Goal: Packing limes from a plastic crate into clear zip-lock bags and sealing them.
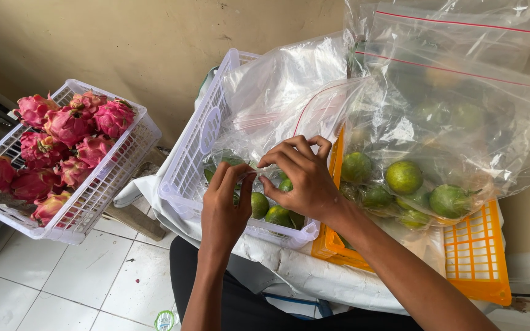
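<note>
Both hands [265,184] pinched on clear bag [259,104]

Clear plastic zip bags with thin red seal lines [455,92] piled over orange crate's [480,257] back edge, green fruit inside. Small round green-white label [165,320] on floor tiles, bottom edge.

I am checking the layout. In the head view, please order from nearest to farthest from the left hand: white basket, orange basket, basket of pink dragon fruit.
From the left hand:
1. White basket, directly under it.
2. Orange basket, to its right.
3. Basket of pink dragon fruit, far left.
</note>
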